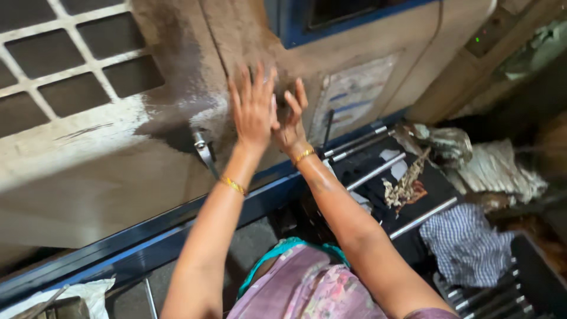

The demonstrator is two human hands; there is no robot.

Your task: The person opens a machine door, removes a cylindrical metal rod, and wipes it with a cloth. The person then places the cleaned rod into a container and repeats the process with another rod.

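Two bare hands are raised together against a grimy beige metal machine panel (pixel 177 159), both forearms stretched up and away from the body. The left hand (pixel 254 109) is held flat with its back to the camera, fingers (pixel 245 82) spread and straight, gripping nothing. The right hand (pixel 291 121) sits just beside it, touching at the thumb side, fingers (pixel 300 94) loosely curled toward the panel — whether they pinch anything small I cannot tell. Each wrist carries a thin gold bangle (pixel 234 185).

Below the left hand a bent silver metal lever (pixel 202 150) sticks out from a dark wet stain on the panel. A white-framed ventilation grille (pixel 71 65) fills the upper left, and a worn pale label (pixel 352 94) lies to the right of the hands. Beneath the panel runs a dark blue metal rail (pixel 147 242). To the right, shiny steel rods (pixel 378 170) cross a black tray — on and near them lie a blue-and-white checked cloth (pixel 466 242) and a clump of tan fibre scraps (pixel 404 186).
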